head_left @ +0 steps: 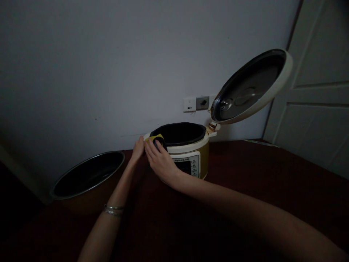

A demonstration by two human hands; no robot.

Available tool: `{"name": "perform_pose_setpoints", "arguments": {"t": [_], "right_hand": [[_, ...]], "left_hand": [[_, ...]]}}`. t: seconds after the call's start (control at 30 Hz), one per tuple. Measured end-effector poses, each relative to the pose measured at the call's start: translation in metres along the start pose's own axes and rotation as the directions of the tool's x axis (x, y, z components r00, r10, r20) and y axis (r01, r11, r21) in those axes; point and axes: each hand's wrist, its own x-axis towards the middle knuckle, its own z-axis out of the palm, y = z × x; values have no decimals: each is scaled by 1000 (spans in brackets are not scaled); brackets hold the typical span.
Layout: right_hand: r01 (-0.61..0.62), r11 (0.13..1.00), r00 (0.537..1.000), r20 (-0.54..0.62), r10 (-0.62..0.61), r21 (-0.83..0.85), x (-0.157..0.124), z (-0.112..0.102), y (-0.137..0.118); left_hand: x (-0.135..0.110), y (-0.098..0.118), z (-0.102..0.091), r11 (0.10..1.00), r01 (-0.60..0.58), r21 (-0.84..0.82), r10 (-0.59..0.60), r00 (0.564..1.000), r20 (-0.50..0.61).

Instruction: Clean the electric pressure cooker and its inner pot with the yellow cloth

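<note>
The right hand (160, 160) holds a yellow pad (155, 137) at the left rim of the cooker (203, 154), which stands on the surface (240, 163), lid (251, 91) raised. The left hand (138, 147) is at the cooker's left edge, grip unclear. A pot (88, 198) sits farther left.

Partway along our left forearm (100, 233) we wear 2 thin, silvery bracelets (113, 210), set close together. The 1 nearer the hand looks smooth; the other looks textured and catches small glints, its finer detail lost in the dim light. Our right forearm (231, 198) is bare along the length we can see.
</note>
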Motion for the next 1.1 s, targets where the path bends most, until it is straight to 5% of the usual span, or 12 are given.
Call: {"name": "perform_pose_setpoints", "arguments": {"t": [0.23, 0.6, 0.87, 1.1], "right_hand": [[112, 993, 991, -62, -114, -35, -28, 4, 3], [131, 990, 982, -143, -122, 53, -137, 19, 28], [22, 996, 984, -177, -6, 90, -107, -1, 43], [108, 992, 976, -194, -94, 62, -116, 23, 17]], "left_hand": [[-4, 3, -2, 999, 2, 54, 0, 1000, -28], [-5, 0, 2, 999, 38, 3, -38, 999, -5], [-5, 4, 1, 993, 107, -57, -100, 988, 122], [-8, 5, 0, 990, 112, -84, -99, 984, 147]]}}
